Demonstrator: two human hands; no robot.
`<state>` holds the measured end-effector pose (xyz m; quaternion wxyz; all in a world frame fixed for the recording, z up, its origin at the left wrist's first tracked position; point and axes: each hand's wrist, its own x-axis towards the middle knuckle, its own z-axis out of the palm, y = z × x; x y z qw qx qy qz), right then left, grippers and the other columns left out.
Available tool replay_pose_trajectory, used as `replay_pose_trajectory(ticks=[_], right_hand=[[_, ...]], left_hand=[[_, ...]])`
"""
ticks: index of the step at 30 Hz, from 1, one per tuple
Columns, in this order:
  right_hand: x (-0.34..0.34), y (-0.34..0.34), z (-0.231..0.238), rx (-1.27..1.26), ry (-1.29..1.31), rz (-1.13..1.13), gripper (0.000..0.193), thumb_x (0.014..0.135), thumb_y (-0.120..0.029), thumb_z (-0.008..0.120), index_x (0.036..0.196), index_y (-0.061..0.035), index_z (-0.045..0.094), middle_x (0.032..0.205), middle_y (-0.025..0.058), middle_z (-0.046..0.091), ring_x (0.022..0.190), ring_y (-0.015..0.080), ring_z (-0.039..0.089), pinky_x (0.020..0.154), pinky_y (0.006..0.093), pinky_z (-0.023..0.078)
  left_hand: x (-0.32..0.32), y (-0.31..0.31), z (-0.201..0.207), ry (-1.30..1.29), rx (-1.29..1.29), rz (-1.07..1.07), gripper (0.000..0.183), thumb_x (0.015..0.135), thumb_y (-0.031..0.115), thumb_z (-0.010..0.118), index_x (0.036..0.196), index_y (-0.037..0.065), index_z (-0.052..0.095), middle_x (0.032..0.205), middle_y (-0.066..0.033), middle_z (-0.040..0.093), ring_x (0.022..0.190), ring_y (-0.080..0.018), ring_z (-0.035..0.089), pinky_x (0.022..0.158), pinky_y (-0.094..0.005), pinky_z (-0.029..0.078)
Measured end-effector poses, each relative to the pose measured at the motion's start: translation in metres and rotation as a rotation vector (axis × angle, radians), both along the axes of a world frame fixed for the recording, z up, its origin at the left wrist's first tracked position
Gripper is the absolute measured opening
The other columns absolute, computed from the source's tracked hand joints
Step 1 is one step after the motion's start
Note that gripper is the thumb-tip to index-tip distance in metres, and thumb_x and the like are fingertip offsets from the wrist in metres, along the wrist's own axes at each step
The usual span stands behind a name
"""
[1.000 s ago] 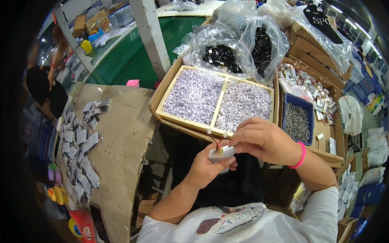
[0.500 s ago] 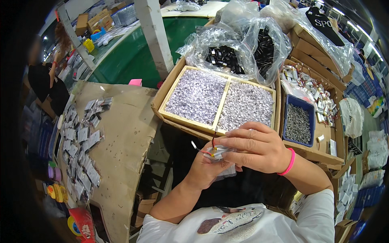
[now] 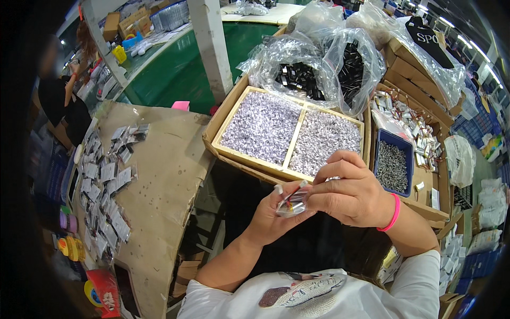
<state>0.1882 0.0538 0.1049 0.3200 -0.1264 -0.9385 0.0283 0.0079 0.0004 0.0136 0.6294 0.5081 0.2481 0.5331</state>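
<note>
In front of my chest I hold a small clear plastic bag [image 3: 291, 208] with a silvery battery pack inside; bits of red and yellow wire show through the film. My left hand [image 3: 268, 219] grips the bag from the left, thumb and fingers around its lower part. From the right, my right hand [image 3: 353, 195], with a pink band at its wrist, has its bent fingers pressed at the bag's right side. Its fingertips are partly hidden, so anything else in them cannot be made out. Beyond the hands stands a two-part wooden tray [image 3: 291, 154] full of small whitish-silver pieces.
To the right is a blue bin [image 3: 410, 159] of small metal parts, beside a carton of wired packs [image 3: 419, 133]. Plastic bags of black parts [image 3: 297, 78] stand behind the tray. On the cardboard-covered table [image 3: 164, 159] at left lie many filled bags [image 3: 109, 178]. A person [image 3: 62, 103] stands far left.
The wires and white connector that stuck up from the pack are now down within the clear bag. My right hand has shifted slightly right, its fingers more bent.
</note>
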Motion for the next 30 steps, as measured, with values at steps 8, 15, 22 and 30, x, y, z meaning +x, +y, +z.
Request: replay_pose_trajectory(ticks=[8,15,22,30], right_hand=[[0.004,0.008,0.027,-0.165,-0.254,0.054,0.031,0.066,-0.012,0.069,0.097,-0.0111,0.065,0.084,0.0028,0.061,0.092,0.0201,0.055,0.094,0.0401,0.039],[0.004,0.017,0.033,-0.157,-0.291,0.058,0.03,0.064,-0.013,0.069,0.093,-0.0085,0.063,0.081,0.0038,0.059,0.091,0.0196,0.055,0.093,0.0375,0.039],[0.009,0.031,0.046,-0.247,-0.316,0.09,0.027,0.067,-0.011,0.066,0.094,-0.0076,0.062,0.082,0.006,0.058,0.086,0.0226,0.058,0.09,0.0369,0.041],[0.017,0.074,0.06,-0.47,-0.297,0.212,0.013,0.079,-0.01,0.064,0.092,-0.0068,0.063,0.081,0.0076,0.062,0.079,0.024,0.06,0.072,0.0341,0.049]], left_hand=[[0.0,0.007,-0.006,-0.102,-0.158,-0.343,0.049,0.084,0.0,0.065,0.128,0.001,0.044,0.106,-0.0055,0.06,0.102,-0.0129,0.058,0.089,-0.0262,0.047],[0.004,0.003,-0.006,-0.175,-0.235,-0.362,0.041,0.092,0.015,0.056,0.127,-0.003,0.043,0.112,-0.015,0.059,0.107,-0.0241,0.058,0.084,-0.0349,0.052],[0.004,0.013,0.013,-0.118,-0.338,-0.365,0.037,0.094,0.016,0.052,0.124,-0.004,0.046,0.112,-0.0176,0.06,0.101,-0.029,0.062,0.069,-0.0335,0.055],[0.001,0.028,0.038,0.063,-0.412,-0.311,0.03,0.091,0.004,0.055,0.119,-0.006,0.052,0.114,-0.0171,0.061,0.1,-0.0252,0.063,0.065,-0.0294,0.054]])
